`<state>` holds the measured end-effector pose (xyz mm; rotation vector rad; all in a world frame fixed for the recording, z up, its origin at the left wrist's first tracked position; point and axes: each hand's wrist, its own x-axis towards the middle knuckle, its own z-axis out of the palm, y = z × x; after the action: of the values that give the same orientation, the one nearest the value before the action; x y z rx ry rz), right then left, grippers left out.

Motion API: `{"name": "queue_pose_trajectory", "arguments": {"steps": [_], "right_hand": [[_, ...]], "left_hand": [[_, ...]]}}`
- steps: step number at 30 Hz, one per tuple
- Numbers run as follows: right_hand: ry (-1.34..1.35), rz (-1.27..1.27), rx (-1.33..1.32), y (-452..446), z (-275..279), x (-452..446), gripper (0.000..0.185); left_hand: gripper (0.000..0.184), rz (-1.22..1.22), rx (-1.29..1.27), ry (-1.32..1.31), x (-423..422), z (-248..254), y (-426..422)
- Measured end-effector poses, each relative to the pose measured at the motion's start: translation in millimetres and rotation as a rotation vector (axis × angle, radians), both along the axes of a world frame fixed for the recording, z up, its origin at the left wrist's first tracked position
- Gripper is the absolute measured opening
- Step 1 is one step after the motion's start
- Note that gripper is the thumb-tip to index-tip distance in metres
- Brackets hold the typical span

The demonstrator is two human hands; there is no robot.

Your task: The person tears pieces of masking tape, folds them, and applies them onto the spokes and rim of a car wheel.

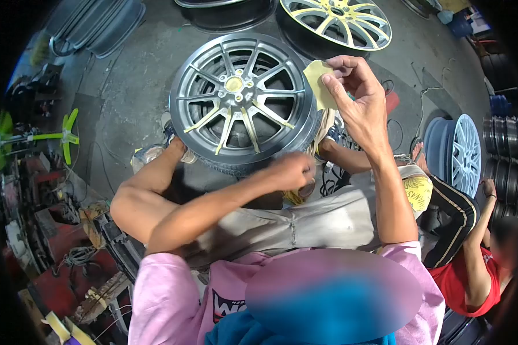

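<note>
My right hand (360,95) is raised at the right of a grey multi-spoke wheel rim (185,106). Its thumb and fingers pinch a small pale-yellow sheet (317,80) with uneven edges; whether it is sandpaper or masking paper I cannot tell. My left hand (294,171) is in front of the rim's near edge, blurred, with fingers curled in; anything inside them is hidden. Pale-yellow strips lie along several near spokes, and a yellow disc (233,84) covers the hub centre. The rim lies face up on a tyre (227,167) between my legs.
A yellow-and-silver rim (380,33) lies at the back, beside another dark rim (227,18). At right, a person in red (472,290) has a hand by a pale blue rim (465,155). Stacked rims (503,149) stand far right; a green-armed stand (69,137) is at left.
</note>
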<state>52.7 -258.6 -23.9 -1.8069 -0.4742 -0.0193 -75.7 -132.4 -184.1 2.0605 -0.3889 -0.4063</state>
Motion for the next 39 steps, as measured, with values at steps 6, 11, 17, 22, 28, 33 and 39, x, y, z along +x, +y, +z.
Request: {"name": "queue_pose_trajectory", "arguments": {"steps": [6,11,17,22,28,33,39], "right_hand": [[0.192,0.135,0.27,11,4,-3,0.028],[0.264,0.193,0.34,23,21,-13,0.031],[0.319,0.16,0.32,33,27,-18,0.032],[0.391,0.099,0.253,31,22,-21,0.035],[0.322,0.08,0.235,25,23,-17,0.042],[0.244,0.263,0.179,21,27,-15,0.029],[0.202,0.301,0.04,22,32,-19,0.031]], "left_hand": [[0.017,0.446,-0.443,-0.033,48,150,74],[0.027,0.502,-0.597,-0.103,49,165,77],[0.028,0.532,-0.577,-0.317,42,171,78],[0.024,0.509,-0.471,-0.352,35,173,79],[0.017,0.507,-0.456,-0.356,34,170,84],[0.015,0.509,-0.505,-0.334,36,173,91],[0.012,0.53,-0.48,-0.447,35,174,92]]}}
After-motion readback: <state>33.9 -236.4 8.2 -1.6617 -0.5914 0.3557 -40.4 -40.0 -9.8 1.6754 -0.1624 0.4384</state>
